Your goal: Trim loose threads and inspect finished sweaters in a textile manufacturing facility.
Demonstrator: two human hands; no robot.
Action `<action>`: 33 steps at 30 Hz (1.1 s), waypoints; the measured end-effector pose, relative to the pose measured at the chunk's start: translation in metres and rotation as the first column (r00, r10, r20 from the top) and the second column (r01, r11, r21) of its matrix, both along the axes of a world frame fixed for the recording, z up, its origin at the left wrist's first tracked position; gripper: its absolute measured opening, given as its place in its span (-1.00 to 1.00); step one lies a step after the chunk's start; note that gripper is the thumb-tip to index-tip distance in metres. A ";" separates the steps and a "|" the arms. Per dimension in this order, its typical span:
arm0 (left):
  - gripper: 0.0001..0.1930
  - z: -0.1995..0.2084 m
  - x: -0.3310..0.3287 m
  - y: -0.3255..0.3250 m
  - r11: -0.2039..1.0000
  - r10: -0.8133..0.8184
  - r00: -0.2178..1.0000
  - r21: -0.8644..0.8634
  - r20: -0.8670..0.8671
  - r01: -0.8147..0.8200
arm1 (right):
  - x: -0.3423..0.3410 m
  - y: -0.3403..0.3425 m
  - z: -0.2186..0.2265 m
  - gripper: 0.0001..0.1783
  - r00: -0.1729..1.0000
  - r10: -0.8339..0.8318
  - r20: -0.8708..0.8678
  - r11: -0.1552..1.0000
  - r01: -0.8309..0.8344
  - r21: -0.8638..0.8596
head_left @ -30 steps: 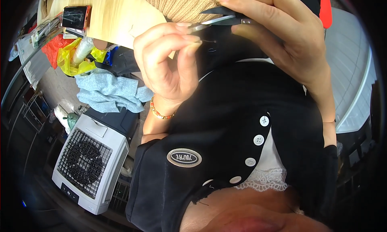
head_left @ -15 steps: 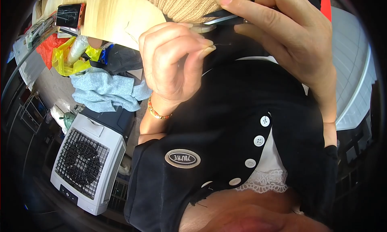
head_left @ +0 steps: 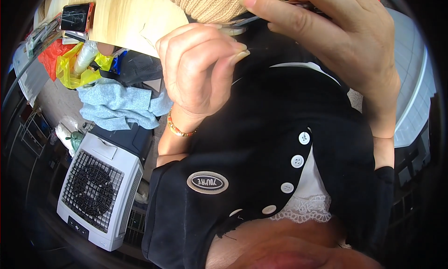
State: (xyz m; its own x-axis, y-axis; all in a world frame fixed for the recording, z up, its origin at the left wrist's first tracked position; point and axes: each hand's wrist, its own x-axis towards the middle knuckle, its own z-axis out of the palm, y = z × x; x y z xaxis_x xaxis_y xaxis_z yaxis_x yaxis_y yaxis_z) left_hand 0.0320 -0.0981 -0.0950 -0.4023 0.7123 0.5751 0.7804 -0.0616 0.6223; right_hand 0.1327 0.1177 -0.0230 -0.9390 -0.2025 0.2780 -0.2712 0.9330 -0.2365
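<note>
My left hand (head_left: 198, 68) is closed in a pinch, thumb against forefinger. From its fingertips a very thin, fine thing sticks out to the right, too faint to tell as needle or thread. Above and to the right, my right hand (head_left: 331, 40) is curled around small scissors (head_left: 247, 20); their metal blades point left, and the handles are hidden by the fingers. Tan ribbed knitwear (head_left: 210, 5) lies at the top, just beyond the blades. A pale, flat oval thing (head_left: 233, 31) shows behind my left fingers.
A pale wooden tabletop (head_left: 126, 21) carries a phone (head_left: 77, 17) at upper left. Below it are a yellow plastic bag (head_left: 70, 70), a red bag (head_left: 52, 56) and light blue knitwear (head_left: 114, 103). A white air cooler (head_left: 95, 189) stands lower left. A white curved surface (head_left: 410, 77) is at the right.
The scissors blades have shifted slightly left and look closer together. My right hand's knuckles have moved a little to the right, while my left hand keeps its pinch.
</note>
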 end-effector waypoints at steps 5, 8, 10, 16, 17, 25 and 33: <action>-0.79 0.001 0.001 0.000 1.000 0.014 1.000 -0.002 -0.009 -0.014 | 0.001 0.000 -0.005 -0.70 1.000 0.010 -0.021 1.000 -0.010 -0.014; -0.80 0.001 0.001 0.000 1.000 0.017 1.000 0.013 -0.010 -0.017 | 0.001 0.000 -0.007 -0.69 0.999 0.011 -0.033 1.000 -0.012 -0.023; -0.80 0.000 0.001 -0.001 1.000 0.019 1.000 0.012 -0.012 -0.019 | 0.002 0.000 -0.009 -0.69 0.999 0.014 -0.042 0.999 -0.015 -0.030; -0.80 -0.001 0.001 -0.002 1.000 0.017 1.000 0.020 0.003 -0.017 | 0.003 -0.001 -0.011 -0.68 0.998 0.020 -0.058 0.999 -0.022 -0.035; -0.80 -0.001 0.002 -0.002 1.000 0.018 1.000 0.014 0.011 -0.018 | 0.003 -0.001 -0.011 -0.68 0.998 0.021 -0.062 0.999 -0.023 -0.031; -0.81 -0.002 0.003 -0.001 0.999 0.018 0.999 0.029 0.038 -0.019 | 0.002 -0.002 -0.011 -0.68 0.995 0.033 -0.094 0.999 -0.034 -0.005; -0.81 -0.002 0.004 -0.004 0.998 0.058 0.998 0.004 0.014 -0.058 | -0.001 -0.005 -0.012 -0.69 0.990 0.055 -0.127 0.998 -0.053 0.021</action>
State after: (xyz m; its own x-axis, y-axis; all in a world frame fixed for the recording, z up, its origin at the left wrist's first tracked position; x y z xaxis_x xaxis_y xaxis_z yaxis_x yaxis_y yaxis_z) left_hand 0.0362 -0.1023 -0.0965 -0.4507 0.6853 0.5721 0.7742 -0.0189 0.6327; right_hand 0.1318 0.1128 -0.0354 -0.8836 -0.2582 0.3905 -0.3485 0.9198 -0.1805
